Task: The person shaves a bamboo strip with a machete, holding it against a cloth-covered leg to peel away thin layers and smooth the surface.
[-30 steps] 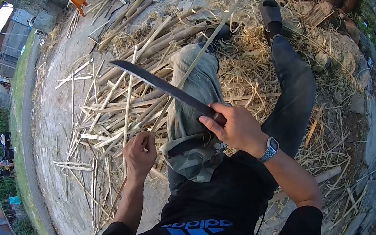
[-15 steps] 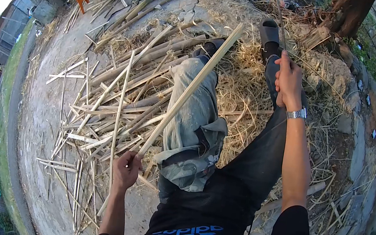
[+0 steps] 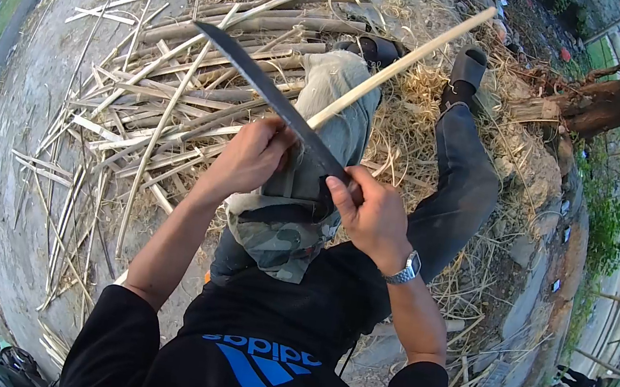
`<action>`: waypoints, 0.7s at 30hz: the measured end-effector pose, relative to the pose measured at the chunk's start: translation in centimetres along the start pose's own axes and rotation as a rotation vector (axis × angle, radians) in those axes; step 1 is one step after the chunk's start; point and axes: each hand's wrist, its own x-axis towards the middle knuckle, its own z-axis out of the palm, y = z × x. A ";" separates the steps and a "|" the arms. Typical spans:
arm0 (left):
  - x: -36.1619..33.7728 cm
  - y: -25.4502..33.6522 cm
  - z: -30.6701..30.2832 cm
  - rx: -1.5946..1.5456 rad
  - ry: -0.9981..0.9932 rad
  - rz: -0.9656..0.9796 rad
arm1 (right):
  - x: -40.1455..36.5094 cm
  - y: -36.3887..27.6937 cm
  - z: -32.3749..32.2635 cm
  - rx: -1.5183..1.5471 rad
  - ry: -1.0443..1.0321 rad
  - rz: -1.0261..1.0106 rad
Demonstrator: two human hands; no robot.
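My right hand [image 3: 373, 213], with a metal watch at the wrist, is closed on the near end of a long dark blade [image 3: 252, 75]. The blade slants up to the left across my lap. My left hand [image 3: 255, 154] is pinched at the near end of a pale bamboo strip [image 3: 405, 64], just beside the blade. The strip points up to the right, past a grey cloth [image 3: 331, 83] draped over my left leg. Blade and strip cross close to my left fingers; whether they touch is unclear.
Split bamboo strips [image 3: 167, 122] and poles lie heaped to the left of my legs. Curly shavings [image 3: 414, 97] cover the ground between my feet. A tree trunk [image 3: 617, 100] stands at the upper right, beside rough stones and green plants.
The blade now shows across my lap, held in my right hand, which has come in from beside my right leg. My left hand and the strip have moved up and inward. The view has turned.
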 end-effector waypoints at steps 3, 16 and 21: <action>-1.1 -0.1 -0.2 0.093 0.049 -0.033 | 0.3 0.4 1.4 -0.083 -0.082 0.020; -10.7 -9.3 -4.1 -0.046 0.170 -0.158 | 0.4 -0.6 0.4 -0.016 -0.068 0.060; -8.1 -5.2 -1.3 -0.058 0.136 -0.155 | -1.2 -2.2 2.3 -0.129 -0.153 -0.080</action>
